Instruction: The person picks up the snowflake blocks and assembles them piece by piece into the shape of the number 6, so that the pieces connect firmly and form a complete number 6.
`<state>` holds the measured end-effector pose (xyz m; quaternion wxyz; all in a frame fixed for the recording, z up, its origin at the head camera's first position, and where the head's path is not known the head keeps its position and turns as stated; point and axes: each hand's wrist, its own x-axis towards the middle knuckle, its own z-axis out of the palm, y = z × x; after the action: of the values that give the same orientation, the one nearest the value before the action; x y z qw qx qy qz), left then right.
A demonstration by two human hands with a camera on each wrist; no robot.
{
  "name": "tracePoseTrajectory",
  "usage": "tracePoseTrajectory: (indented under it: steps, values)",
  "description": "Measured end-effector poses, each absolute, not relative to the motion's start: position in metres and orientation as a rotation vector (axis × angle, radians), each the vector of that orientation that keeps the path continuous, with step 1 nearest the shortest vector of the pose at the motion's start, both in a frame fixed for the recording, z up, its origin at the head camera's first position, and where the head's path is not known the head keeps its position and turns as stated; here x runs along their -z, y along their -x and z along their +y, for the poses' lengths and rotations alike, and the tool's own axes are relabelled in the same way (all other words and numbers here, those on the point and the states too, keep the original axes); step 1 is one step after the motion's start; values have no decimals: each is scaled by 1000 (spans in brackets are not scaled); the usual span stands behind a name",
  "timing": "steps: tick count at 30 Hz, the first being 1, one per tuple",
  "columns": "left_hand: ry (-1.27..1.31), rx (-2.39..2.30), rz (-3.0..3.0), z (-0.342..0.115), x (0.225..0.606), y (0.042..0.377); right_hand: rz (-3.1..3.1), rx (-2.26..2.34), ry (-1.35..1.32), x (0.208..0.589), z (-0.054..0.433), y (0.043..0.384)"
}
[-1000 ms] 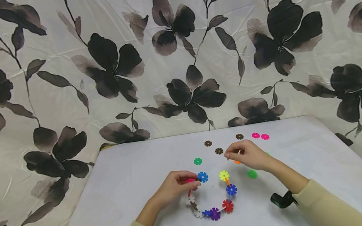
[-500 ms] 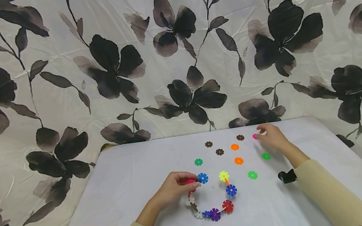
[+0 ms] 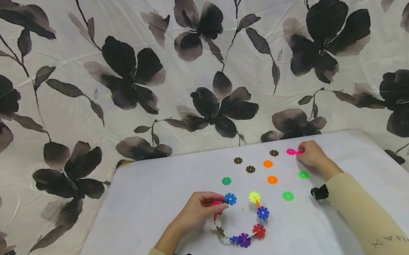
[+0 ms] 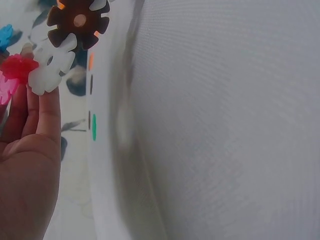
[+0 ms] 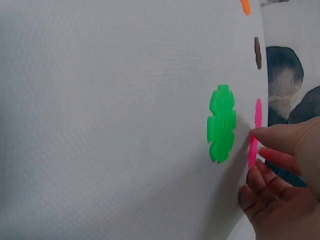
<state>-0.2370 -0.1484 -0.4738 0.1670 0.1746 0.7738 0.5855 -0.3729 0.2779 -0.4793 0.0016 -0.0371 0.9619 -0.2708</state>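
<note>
An open ring-shaped chain of notched plastic snowflake discs lies on the table, with a purple disc [image 3: 244, 240] at its near side and a yellow disc [image 3: 254, 197] at one end. At the other end, beside a blue disc [image 3: 230, 198], my left hand [image 3: 202, 208] pinches a pink snowflake disc [image 3: 216, 204]. Red, white and brown discs [image 4: 79, 21] of the chain show above its palm in the left wrist view. Far right, my right hand [image 3: 311, 154] pinches another pink snowflake disc [image 5: 252, 150] by its edge. A second pink disc [image 3: 290, 151] lies just left of it.
Loose discs lie across the back of the white table [image 3: 138, 190]: brown [image 3: 250, 169], orange [image 3: 272, 180], teal green [image 3: 226, 181] and bright green [image 3: 288, 196]. A floral cloth [image 3: 201, 79] hangs behind the table's far edge.
My right hand has moved from above the orange discs to the far right, where it now pinches a pink disc. The left hand has kept its hold on the chain.
</note>
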Motion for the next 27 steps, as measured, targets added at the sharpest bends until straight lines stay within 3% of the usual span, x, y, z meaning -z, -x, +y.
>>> tracePoseTrajectory:
  steps: [13, 20, 27]
  values:
    - [-475, -1669, 2219, -147, 474, 237, 2892, 972, -63, 478, 280, 361]
    - [-471, -1659, 2236, -148, 476, 238, 2874, 993, 175, 480, 268, 350]
    - [-457, -1668, 2234, -146, 475, 239, 2686, 1285, 419, 471, 223, 322]
